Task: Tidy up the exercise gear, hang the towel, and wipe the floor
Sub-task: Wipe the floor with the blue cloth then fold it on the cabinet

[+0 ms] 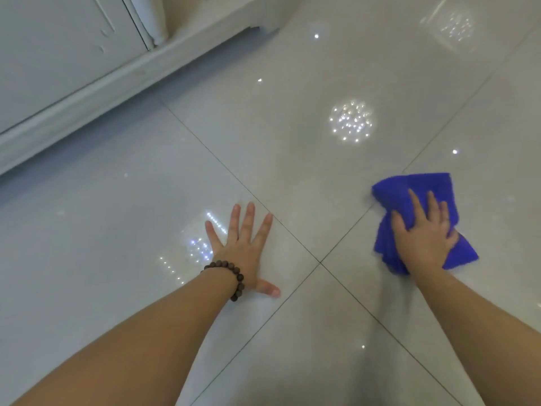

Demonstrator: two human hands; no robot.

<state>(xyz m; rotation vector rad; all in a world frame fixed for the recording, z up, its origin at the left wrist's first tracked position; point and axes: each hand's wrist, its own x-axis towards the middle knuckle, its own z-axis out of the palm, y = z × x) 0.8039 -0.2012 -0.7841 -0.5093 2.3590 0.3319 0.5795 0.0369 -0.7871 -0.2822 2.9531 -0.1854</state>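
A blue cloth lies bunched on the glossy white tiled floor at the right. My right hand presses down on the cloth with its fingers spread over it. My left hand lies flat on the bare tile at the centre, fingers spread and straight, holding nothing. A dark bead bracelet sits on my left wrist.
A white cabinet with a raised base runs along the upper left, its foot ending near the top centre. Dark grout lines cross just right of my left hand. Ceiling lights glint on the tiles.
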